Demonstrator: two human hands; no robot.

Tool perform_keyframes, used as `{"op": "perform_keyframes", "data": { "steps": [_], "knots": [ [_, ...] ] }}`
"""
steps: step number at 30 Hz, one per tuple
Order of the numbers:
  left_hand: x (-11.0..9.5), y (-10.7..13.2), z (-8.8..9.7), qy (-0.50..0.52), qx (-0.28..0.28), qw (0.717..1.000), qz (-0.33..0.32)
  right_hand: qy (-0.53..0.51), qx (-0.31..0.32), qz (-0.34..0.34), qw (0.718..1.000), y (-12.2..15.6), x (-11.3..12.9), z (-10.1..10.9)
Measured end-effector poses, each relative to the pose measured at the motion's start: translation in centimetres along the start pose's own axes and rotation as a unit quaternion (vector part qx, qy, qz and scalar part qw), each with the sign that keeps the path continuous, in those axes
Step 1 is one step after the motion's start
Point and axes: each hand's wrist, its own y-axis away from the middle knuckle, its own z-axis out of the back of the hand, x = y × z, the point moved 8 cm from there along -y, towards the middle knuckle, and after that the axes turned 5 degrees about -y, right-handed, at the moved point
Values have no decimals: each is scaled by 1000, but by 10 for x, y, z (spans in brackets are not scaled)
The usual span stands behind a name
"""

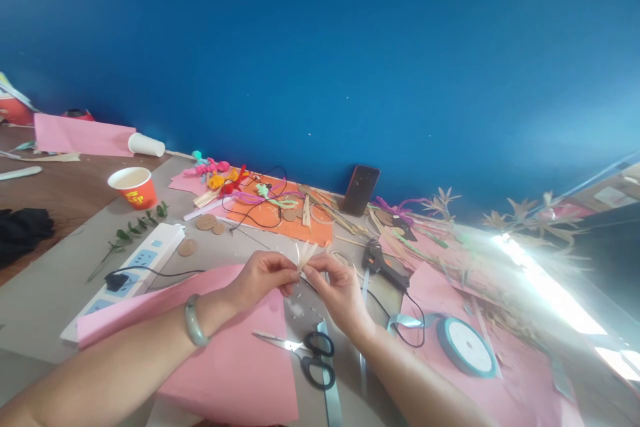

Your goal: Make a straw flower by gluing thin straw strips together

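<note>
My left hand (263,278) and my right hand (337,290) meet above the table, fingertips pinched together on a small bundle of pale straw strips (305,255) that fans upward between them. A grey-green bangle (194,321) sits on my left wrist. Below the hands lie black-handled scissors (310,352) on a grey table, beside a pink paper sheet (235,367) under my left forearm.
A white power strip (135,267) with a black plug lies left. A glue gun (383,265), ribbon spool (465,345), orange paper cup (134,187), leaning phone (361,189), orange sheet (280,220) with craft bits, and dried straw flowers (520,213) surround the hands. Bright glare at right.
</note>
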Motion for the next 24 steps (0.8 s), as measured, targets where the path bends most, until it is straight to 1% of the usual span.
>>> {"op": "perform_keyframes", "data": {
  "steps": [12, 24],
  "knots": [
    [3, -1, 1, -4, -2, 1000, 4, 2, -10, -11, 1000, 0, -3, 1],
    [3, -1, 1, -3, -7, 1000, 3, -12, 6, -11, 1000, 1, -2, 0]
  ]
}}
